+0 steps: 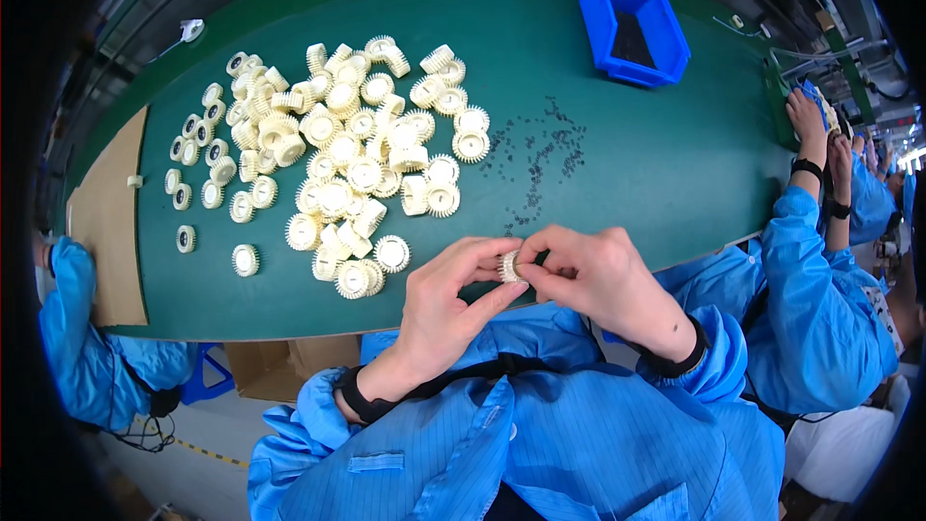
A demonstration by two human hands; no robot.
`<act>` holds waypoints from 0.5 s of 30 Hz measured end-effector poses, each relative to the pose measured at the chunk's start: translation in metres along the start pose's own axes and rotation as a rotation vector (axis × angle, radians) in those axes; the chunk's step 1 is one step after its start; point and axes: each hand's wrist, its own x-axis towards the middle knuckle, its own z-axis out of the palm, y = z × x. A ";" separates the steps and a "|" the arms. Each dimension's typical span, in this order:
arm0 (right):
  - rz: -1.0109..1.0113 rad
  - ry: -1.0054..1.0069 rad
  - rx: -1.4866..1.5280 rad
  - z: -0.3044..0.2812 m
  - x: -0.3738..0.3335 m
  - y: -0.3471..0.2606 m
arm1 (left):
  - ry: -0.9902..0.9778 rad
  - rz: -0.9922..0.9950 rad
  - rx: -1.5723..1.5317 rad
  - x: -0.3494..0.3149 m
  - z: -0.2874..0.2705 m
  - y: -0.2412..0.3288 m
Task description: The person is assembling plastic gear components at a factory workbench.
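Observation:
Between my two hands, close to the table's front edge, is a small cream toothed wheel [508,267]. My left hand [447,291] grips its rim with thumb and fingers. The fingertips of my right hand [585,265] are pinched together against the wheel's right side; whatever small part they may hold is hidden. To the left lies a large heap of like cream toothed wheels [344,150]. Tiny black pieces [540,159] are scattered on the green table [666,174] just beyond my hands.
A blue bin [632,24] with black pieces inside stands at the far right. Brown cardboard [111,222] covers the left end of the table. Co-workers in blue sit at the right [815,299] and left [77,338]. A cardboard box [280,367] is below the front edge.

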 end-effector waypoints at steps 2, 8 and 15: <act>-0.097 0.105 -0.098 0.008 -0.003 0.001 | 0.014 0.000 -0.086 0.001 0.001 0.001; 0.036 0.231 0.165 0.020 -0.007 -0.001 | 0.045 -0.009 -0.300 0.004 0.000 0.003; 0.130 0.177 0.236 0.022 -0.007 -0.003 | 0.107 -0.059 -0.258 0.003 0.002 0.007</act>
